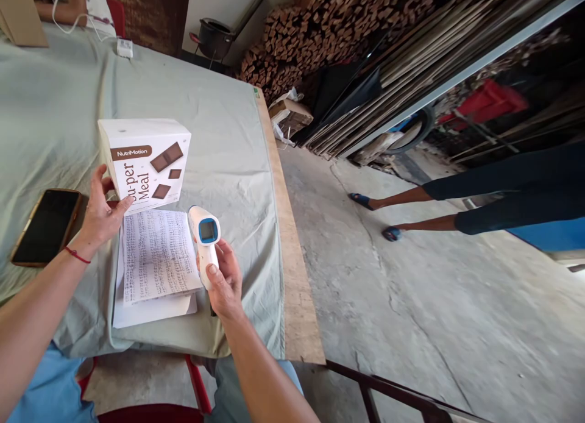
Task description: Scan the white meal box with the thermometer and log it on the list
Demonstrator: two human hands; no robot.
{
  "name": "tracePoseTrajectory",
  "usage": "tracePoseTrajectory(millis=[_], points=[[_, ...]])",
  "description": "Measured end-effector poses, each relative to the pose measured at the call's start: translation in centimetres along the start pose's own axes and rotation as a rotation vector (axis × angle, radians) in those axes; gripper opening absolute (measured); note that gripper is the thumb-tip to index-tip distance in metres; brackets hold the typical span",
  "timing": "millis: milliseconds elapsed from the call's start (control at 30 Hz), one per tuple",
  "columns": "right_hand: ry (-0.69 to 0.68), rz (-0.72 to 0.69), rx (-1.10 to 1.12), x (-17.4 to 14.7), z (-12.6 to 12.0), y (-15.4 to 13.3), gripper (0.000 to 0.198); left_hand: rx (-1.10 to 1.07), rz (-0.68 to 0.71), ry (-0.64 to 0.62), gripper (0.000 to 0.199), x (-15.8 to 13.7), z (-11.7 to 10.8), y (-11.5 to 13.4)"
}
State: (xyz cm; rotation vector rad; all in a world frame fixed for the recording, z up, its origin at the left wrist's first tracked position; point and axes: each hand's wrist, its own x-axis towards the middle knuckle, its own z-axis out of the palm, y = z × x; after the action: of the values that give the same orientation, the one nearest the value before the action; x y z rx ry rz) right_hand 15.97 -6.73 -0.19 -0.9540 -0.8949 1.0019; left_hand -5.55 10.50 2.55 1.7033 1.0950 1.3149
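My left hand [101, 213] grips the lower left side of a white carton [146, 164] printed with "NutriMotion" and brown chocolate pieces. In my right hand [227, 283] is a white infrared thermometer [206, 243] with a blue-rimmed screen facing me; my fingers wrap its handle. Between my hands lie handwritten paper sheets [158, 258], just in front of the carton. A dark-screened smartphone [46, 226] rests to the left of my left hand. Part of my left fingers is hidden behind the carton.
A greenish cloth [223, 136] covers the table, whose bare wooden edge [297, 277] shows at right. A cardboard box [22, 14] and a white plug [125, 48] are at the far end, near another person's arm. Someone stands on the concrete floor at right; stacked firewood [320, 33] lies behind.
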Motion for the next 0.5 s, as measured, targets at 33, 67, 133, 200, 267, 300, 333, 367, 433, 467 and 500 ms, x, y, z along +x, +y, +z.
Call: tracePoseTrajectory(millis=[33,67,133,200,267,300,333,367,433,467,500], points=[[0.001,-0.010,-0.023,0.0,-0.1,0.0,0.053,0.014,-0.002,-0.013,0.073,0.1,0.1,-0.2],[0.010,-0.022,-0.062,0.1,-0.3,-0.1,0.053,0.028,-0.005,-0.025,0.071,0.1,0.2,-0.5],[0.055,-0.049,-0.201,0.3,-0.9,-0.1,0.054,0.058,-0.001,-0.039,0.067,0.0,0.5,-1.0],[0.132,-0.070,-0.425,0.7,-1.9,-0.2,0.054,0.090,0.013,-0.026,0.063,-0.2,0.8,-1.3],[0.207,-0.093,-0.691,1.2,-3.1,-0.1,0.050,0.130,0.028,0.015,0.060,-0.4,1.0,-1.4],[0.235,-0.110,-0.816,1.5,-3.8,0.0,0.046,0.156,0.038,0.047,0.059,-0.6,1.1,-1.3],[0.256,-0.129,-0.927,1.8,-4.4,0.1,0.043,0.192,0.055,0.089,0.059,-0.7,1.1,-1.1],[0.270,-0.149,-1.022,2.0,-5.0,0.3,0.040,0.236,0.081,0.137,0.058,-0.8,1.2,-0.8],[0.283,-0.176,-1.166,2.4,-5.9,0.7,0.035,0.337,0.163,0.232,0.054,-1.2,1.3,0.1],[0.283,-0.181,-1.221,2.5,-6.2,0.8,0.034,0.384,0.215,0.265,0.051,-1.5,1.3,0.6],[0.273,-0.186,-1.268,2.5,-6.3,0.9,0.032,0.422,0.270,0.280,0.049,-1.8,1.5,1.1]])
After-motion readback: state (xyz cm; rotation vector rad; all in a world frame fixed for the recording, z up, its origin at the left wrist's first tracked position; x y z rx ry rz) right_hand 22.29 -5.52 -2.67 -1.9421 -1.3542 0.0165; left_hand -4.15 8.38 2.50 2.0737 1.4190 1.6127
